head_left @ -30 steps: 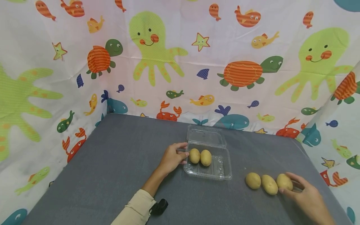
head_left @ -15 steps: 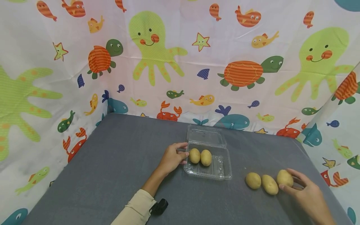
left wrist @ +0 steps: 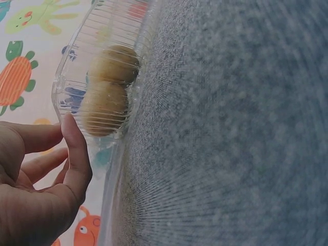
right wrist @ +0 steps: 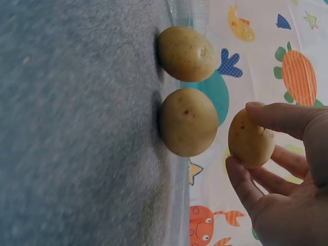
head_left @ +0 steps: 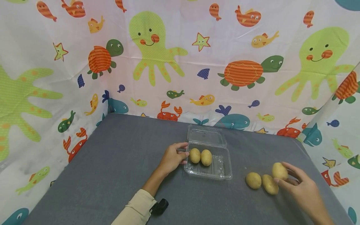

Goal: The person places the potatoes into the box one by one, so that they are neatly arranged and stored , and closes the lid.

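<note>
In the head view, a clear plastic container [head_left: 220, 164] sits on the grey desk [head_left: 112, 175], its lid [head_left: 206, 136] folded back toward twelve o'clock. Inside, toward nine o'clock, lie one oval potato [head_left: 194, 156] and, just beside it, a second oval potato [head_left: 206, 157]. The left hand [head_left: 171, 158] meets the container's edge at nine o'clock. At the container's four o'clock rest a round potato [head_left: 253, 180] and a long potato [head_left: 270, 184]; at the long one's one o'clock is the held potato [head_left: 279, 171], with the right hand [head_left: 306, 193] reaching to it from five o'clock. The left wrist view adds the left grip: thumb and forefinger nearly meet, pinching the container's rim, with the oval pair visible through the ribbed wall at one o'clock (both blurred by the plastic). The right wrist view shows what the head camera flattens: the held potato is raised clear of the desk, while the other two, at its nine and ten o'clock, rest on it with a narrow gap between them. The right grip is spread just as wide as its potato, fingertips around it, and small dark spots show on the skin.
</note>
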Demonstrator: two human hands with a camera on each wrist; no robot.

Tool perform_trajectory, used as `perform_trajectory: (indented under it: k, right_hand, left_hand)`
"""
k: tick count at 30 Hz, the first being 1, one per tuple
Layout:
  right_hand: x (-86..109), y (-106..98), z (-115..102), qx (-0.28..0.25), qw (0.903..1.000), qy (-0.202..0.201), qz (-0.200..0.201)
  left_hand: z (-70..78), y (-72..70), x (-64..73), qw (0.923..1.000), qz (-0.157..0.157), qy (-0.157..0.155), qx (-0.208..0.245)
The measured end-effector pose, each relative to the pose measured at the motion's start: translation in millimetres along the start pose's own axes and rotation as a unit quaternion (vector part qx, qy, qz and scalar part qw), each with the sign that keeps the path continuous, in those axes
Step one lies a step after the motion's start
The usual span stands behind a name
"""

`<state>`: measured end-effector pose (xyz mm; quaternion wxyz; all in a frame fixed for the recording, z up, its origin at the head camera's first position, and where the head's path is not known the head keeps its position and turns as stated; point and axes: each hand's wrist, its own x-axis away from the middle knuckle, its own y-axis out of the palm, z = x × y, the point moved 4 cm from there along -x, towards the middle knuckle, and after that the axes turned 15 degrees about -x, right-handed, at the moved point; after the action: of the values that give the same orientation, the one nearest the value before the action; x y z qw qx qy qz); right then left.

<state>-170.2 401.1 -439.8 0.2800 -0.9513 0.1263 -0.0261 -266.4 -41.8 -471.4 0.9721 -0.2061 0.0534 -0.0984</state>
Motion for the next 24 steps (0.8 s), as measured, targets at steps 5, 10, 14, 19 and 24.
perform_trajectory:
  k: [5,10,14,19,24]
  right_hand:
    - [1.9,8.2,-8.4,-0.021,0.9990,-0.040,0.003]
    - [3.7,17.8,-16.5,-0.034,0.9965,-0.076,0.006]
    - [3.0,23.3,-22.1,-0.043,0.9948,-0.092,-0.003]
    - [2.1,30.8,-29.8,-0.047,0.9935,-0.103,-0.016]
    - [0.8,39.1,-34.4,-0.054,0.9911,-0.120,-0.024]
  left_hand:
    - [-0.3,0.1,-0.6,0.9999,0.003,0.007,0.008]
    - [-0.7,0.6,-0.2,1.0000,0.001,0.003,0.005]
    - [0.1,0.7,0.4,1.0000,-0.002,0.002,0.000]
    - [0.9,0.4,0.4,1.0000,0.000,0.003,-0.002]
    - [0.8,-0.1,0.2,1.0000,-0.001,0.003,-0.001]
